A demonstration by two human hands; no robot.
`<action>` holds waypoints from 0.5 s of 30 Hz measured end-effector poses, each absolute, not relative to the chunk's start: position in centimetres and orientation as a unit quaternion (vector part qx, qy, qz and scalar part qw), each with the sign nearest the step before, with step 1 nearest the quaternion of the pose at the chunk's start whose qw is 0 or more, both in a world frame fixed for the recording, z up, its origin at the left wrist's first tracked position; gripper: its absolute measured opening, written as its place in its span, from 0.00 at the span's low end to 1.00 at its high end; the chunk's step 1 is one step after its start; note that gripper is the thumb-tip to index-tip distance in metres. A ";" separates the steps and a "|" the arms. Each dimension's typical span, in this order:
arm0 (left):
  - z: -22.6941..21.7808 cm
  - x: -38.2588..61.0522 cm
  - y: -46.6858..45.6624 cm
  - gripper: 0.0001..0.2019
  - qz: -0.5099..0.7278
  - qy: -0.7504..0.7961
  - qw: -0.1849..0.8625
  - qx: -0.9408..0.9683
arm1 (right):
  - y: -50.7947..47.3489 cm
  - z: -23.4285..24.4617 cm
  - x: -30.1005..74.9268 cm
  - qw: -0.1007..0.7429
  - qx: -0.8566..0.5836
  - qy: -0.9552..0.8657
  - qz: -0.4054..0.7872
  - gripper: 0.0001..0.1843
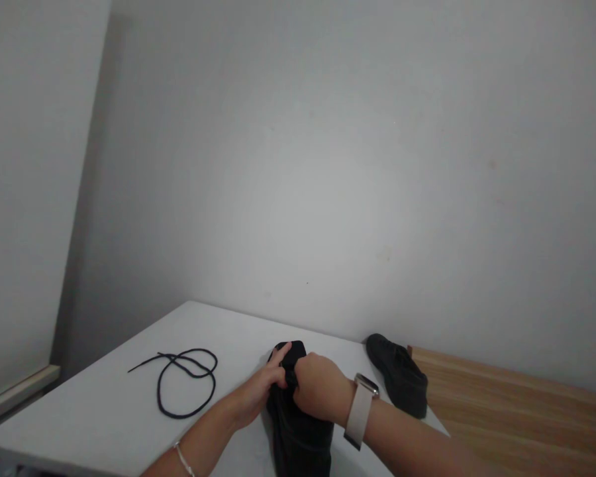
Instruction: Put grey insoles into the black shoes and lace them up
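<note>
A black shoe (305,440) stands on the white table right in front of me, its near end cut off by the bottom of the view. My left hand (263,387) grips the far part of this shoe from the left, with one finger stretched along it. Pressed against the shoe from the right is my right hand (322,387), its fingers curled closed. What those fingers pinch is hidden behind the hand. A loose black shoelace (186,384) lies in loops on the table to the left, apart from both hands.
Another black shoe (400,374) sits at the table's right edge. The white table (104,404) meets a grey wall (328,199) at the back. Beyond its right side is a wood-grain surface (516,411). A pale panel (30,165) rises at the left.
</note>
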State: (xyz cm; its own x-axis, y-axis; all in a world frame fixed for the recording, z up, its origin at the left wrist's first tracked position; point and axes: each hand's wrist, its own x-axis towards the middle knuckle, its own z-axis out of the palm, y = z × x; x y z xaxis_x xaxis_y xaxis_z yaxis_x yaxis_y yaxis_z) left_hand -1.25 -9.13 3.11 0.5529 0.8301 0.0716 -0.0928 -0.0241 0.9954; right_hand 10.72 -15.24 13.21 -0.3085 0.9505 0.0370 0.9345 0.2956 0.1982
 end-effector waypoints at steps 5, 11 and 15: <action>3.1 -1.2 -9.1 0.44 0.374 0.302 0.631 0.609 | -13.3 10.2 10.9 0.041 0.596 0.800 0.050 0.17; 2.8 -1.3 -8.7 0.44 0.364 0.288 0.640 0.611 | -13.0 11.3 11.1 0.102 0.560 0.822 0.020 0.16; 3.0 -1.2 -8.9 0.44 0.372 0.297 0.640 0.603 | -12.9 11.6 10.8 0.092 0.563 0.821 0.034 0.14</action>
State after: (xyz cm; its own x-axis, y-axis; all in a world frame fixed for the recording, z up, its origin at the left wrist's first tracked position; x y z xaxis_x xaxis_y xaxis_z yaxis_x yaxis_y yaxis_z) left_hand -1.24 -8.90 2.96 0.5479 0.8337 0.0683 -0.1179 -0.0039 0.9930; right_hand 10.76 -12.89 11.63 -0.3493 0.9302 -0.1131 0.9176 0.3640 0.1596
